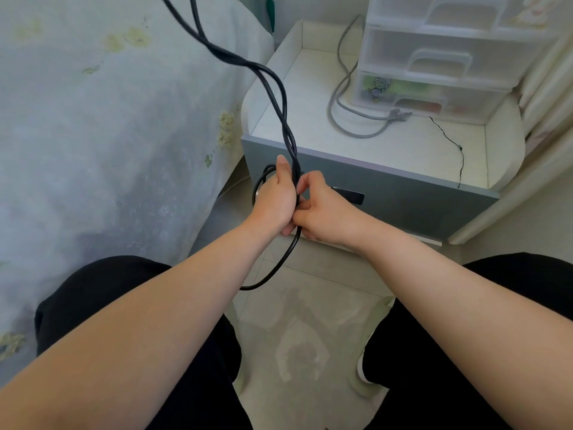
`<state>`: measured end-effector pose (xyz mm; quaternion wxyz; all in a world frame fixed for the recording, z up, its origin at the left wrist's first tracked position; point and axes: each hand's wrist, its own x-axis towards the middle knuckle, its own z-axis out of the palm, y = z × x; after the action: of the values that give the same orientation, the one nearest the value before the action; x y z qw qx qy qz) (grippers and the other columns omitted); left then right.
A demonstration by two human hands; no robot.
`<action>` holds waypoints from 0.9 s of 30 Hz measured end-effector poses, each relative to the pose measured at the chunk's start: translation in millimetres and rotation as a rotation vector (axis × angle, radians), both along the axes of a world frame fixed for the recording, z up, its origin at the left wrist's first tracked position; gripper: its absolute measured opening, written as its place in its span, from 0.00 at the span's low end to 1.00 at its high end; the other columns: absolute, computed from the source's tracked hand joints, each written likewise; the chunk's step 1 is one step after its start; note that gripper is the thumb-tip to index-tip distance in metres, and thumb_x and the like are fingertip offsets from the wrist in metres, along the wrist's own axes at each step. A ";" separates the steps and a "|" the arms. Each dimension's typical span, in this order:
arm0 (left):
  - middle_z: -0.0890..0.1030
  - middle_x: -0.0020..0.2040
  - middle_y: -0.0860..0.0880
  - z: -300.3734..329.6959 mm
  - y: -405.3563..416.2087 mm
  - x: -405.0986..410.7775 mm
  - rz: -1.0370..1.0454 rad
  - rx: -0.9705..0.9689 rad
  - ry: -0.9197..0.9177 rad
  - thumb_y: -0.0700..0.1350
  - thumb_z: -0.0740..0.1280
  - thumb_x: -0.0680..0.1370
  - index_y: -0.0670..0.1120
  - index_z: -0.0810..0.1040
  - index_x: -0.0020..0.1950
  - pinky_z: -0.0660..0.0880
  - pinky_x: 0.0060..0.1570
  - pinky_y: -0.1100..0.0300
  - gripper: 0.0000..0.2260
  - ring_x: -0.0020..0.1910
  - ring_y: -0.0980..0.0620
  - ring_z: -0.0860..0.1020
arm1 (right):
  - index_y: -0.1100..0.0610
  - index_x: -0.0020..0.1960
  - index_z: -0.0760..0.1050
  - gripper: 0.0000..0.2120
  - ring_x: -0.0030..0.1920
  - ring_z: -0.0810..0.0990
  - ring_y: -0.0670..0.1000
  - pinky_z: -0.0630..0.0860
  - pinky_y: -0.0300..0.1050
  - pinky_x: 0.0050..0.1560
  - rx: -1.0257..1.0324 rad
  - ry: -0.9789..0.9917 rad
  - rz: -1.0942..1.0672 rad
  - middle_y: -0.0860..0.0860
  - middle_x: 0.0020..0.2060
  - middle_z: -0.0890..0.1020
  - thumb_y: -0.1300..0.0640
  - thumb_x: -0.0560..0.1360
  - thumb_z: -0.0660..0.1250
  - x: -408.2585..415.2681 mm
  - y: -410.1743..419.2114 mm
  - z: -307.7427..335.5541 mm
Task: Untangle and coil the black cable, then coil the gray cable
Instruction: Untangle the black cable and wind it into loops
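- Head view: the left hand [274, 198] grips the black cable [276, 88] with fingers curled round a bundle of its strands, thumb pointing up.
- The right hand [319, 206] pinches the same cable just beside the left hand; the two hands touch.
- Above the hands, two smooth, round black strands twist around each other and run up past the top edge of the picture; below, one loop hangs over the pale tiled floor [310, 274] between the knees.
- The hands sit in front of the gray front edge of the nightstand [387, 181], with the flowered bedspread [108, 119] close on the left.
- The gray cable [336, 100] lies in a loose curve on the nightstand's white top, its plug end beside the clear plastic drawers [434, 63].
- A thin black wire [449, 141] trails over the nightstand's front edge.
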<state>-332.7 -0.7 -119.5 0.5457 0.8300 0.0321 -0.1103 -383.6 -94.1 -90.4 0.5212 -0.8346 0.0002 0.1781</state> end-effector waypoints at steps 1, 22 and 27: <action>0.76 0.35 0.50 0.5 -0.4 0.9 -0.002 -0.015 0.004 0.55 0.42 0.84 0.48 0.72 0.38 0.70 0.37 0.64 0.25 0.35 0.57 0.74 | 0.58 0.54 0.58 0.12 0.26 0.74 0.46 0.69 0.35 0.28 -0.034 -0.034 0.009 0.55 0.36 0.84 0.68 0.75 0.58 0.0 0.1 0.1; 0.66 0.18 0.51 18.7 16.9 -2.7 -0.334 0.083 0.075 0.64 0.39 0.81 0.46 0.66 0.25 0.63 0.22 0.63 0.34 0.17 0.53 0.64 | 0.54 0.59 0.61 0.11 0.28 0.73 0.41 0.74 0.42 0.29 -0.046 -0.157 -0.113 0.43 0.25 0.75 0.58 0.79 0.60 -4.2 -13.6 0.3; 0.64 0.21 0.51 21.1 32.3 -4.1 -0.589 0.018 0.233 0.73 0.53 0.71 0.47 0.66 0.30 0.60 0.25 0.62 0.29 0.19 0.53 0.59 | 0.55 0.47 0.68 0.08 0.22 0.66 0.43 0.72 0.32 0.22 0.698 0.326 -0.547 0.48 0.23 0.70 0.66 0.80 0.56 9.1 -49.2 5.0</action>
<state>-336.8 31.6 -98.4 0.4756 0.7902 -0.1466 -0.3576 -374.4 -143.3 -85.3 0.7915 -0.5401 0.2421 0.1522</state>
